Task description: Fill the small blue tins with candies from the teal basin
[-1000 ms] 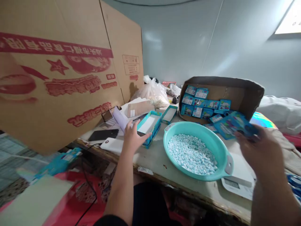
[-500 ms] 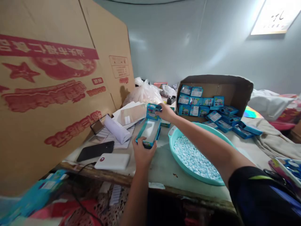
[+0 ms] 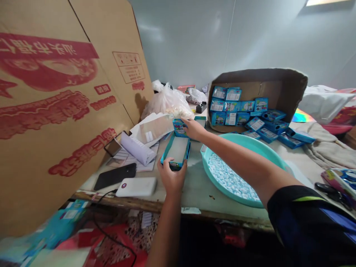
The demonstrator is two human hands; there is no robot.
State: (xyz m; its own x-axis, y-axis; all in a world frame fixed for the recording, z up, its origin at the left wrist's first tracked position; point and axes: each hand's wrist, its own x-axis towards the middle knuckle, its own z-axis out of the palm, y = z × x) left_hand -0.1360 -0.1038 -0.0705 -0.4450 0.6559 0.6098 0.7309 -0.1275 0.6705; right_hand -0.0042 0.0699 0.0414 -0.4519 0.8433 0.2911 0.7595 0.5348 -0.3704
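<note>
A blue display box (image 3: 178, 148) lies on the table, its long pale interior facing up and a printed panel (image 3: 180, 128) standing at its far end. My left hand (image 3: 172, 176) grips the near end, thumb and fingers on opposite sides. At the far end, my right hand (image 3: 194, 129) is closed on the right edge of the printed panel; some of its fingertips are hidden behind it. Just behind the right hand, a second blue box (image 3: 200, 120) is partly covered. Beneath my right forearm sits a turquoise basin (image 3: 207, 168) holding small pale-blue and white pieces (image 3: 230, 181).
A brown carton (image 3: 258, 79) on its side holds several small blue boxes (image 3: 218, 105); more spill out rightward. Left are a black phone (image 3: 115, 176), a white power bank (image 3: 136, 186), papers (image 3: 139, 150) and a large carton (image 3: 111, 104). A plastic bag (image 3: 167, 102) stands behind.
The view has shifted slightly, so the cartons and basin appear higher. Both hands keep their places on the blue display box, and the printed panel's lettering now shows more fully.
</note>
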